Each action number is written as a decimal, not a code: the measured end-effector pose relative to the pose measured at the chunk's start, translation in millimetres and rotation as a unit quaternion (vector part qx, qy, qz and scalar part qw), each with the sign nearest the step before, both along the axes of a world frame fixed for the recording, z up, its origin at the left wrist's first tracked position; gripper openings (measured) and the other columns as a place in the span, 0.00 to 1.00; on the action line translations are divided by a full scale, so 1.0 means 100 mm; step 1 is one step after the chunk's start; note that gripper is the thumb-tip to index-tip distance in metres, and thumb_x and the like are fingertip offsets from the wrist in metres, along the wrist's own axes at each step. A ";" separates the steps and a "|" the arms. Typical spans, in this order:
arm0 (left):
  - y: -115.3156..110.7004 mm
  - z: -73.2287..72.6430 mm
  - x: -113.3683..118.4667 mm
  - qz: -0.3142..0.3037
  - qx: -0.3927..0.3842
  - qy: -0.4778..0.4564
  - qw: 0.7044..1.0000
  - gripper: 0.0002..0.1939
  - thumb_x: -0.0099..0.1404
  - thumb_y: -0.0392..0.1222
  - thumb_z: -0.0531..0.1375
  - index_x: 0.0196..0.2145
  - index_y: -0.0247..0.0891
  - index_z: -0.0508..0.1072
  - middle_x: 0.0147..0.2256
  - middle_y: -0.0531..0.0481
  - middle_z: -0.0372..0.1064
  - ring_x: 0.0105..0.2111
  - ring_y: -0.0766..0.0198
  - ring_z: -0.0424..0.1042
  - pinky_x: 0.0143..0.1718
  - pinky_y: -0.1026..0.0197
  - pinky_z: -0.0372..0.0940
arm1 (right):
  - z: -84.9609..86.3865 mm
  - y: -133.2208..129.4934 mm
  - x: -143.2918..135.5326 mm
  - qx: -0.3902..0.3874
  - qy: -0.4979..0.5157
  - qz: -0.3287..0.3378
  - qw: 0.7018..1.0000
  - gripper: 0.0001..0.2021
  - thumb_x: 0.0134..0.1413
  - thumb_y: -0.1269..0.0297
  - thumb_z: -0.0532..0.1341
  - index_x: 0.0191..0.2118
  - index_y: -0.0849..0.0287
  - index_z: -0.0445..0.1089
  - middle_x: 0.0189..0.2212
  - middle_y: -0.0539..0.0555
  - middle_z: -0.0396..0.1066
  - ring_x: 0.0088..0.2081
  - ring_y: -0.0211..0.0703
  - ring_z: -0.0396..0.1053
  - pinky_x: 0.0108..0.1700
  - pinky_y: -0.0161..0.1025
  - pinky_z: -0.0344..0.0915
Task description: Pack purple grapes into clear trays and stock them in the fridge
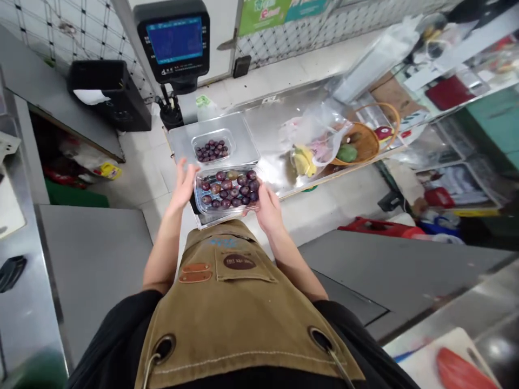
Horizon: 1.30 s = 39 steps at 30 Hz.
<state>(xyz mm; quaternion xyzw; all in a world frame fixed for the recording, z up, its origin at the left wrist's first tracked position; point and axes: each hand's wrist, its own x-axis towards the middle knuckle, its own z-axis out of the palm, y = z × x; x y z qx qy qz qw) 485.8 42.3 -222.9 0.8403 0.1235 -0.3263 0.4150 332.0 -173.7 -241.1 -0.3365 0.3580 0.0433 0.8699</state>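
Observation:
A clear plastic container [197, 195] of dark purple grapes [235, 190] is held level above the counter's front edge, before my apron. My right hand [268, 207] grips its right end, thumb on the near side. At the left end, my left hand [184, 186] has its fingers spread and pointing up; whether it touches the wall is unclear. Behind, a second clear container [230, 141] with smaller dark grapes [211, 151] sits on the metal plate of a weighing scale [247, 138].
The scale's display [175, 42] stands at the back left, above a black cup of pens [171, 112]. On the counter to the right are a plastic bag [312, 127], yellow fruit [303, 160] and a wicker basket [367, 141]. A cutting board [427, 362] lies at the lower right.

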 end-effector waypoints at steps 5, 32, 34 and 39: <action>-0.13 0.48 -0.68 0.046 -0.033 0.044 0.997 0.42 0.75 0.80 0.46 0.75 0.55 0.60 0.63 0.38 0.75 0.57 0.44 0.81 0.50 0.46 0.79 | -0.12 -0.12 0.31 -0.173 -0.059 0.105 0.978 0.23 0.68 0.39 0.68 0.59 0.46 0.76 0.53 0.57 0.75 0.50 0.54 0.76 0.48 0.53 0.83; -0.41 0.06 -0.90 0.330 -0.252 -0.033 0.909 0.33 0.69 0.67 0.71 0.61 0.46 0.73 0.52 0.39 0.82 0.59 0.41 0.79 0.59 0.38 0.76 | 0.03 -0.41 1.39 -0.552 -0.304 0.673 0.388 0.20 0.75 0.57 0.61 0.62 0.67 0.73 0.55 0.74 0.73 0.41 0.56 0.75 0.40 0.43 0.60; -0.40 0.06 -0.91 0.334 -0.245 -0.019 0.910 0.35 0.67 0.68 0.72 0.61 0.45 0.73 0.52 0.40 0.82 0.59 0.42 0.80 0.57 0.40 0.77 | -0.02 -0.43 1.40 -0.545 -0.331 0.669 0.380 0.21 0.75 0.55 0.62 0.61 0.67 0.74 0.54 0.74 0.74 0.43 0.58 0.76 0.40 0.44 0.62; -0.39 0.11 -0.89 0.345 -0.213 -0.006 0.914 0.36 0.65 0.70 0.72 0.60 0.45 0.74 0.58 0.42 0.80 0.58 0.45 0.80 0.53 0.47 0.79 | -0.11 -0.45 1.41 -0.537 -0.398 0.655 0.352 0.20 0.77 0.54 0.61 0.59 0.66 0.75 0.51 0.72 0.79 0.49 0.62 0.77 0.43 0.45 0.63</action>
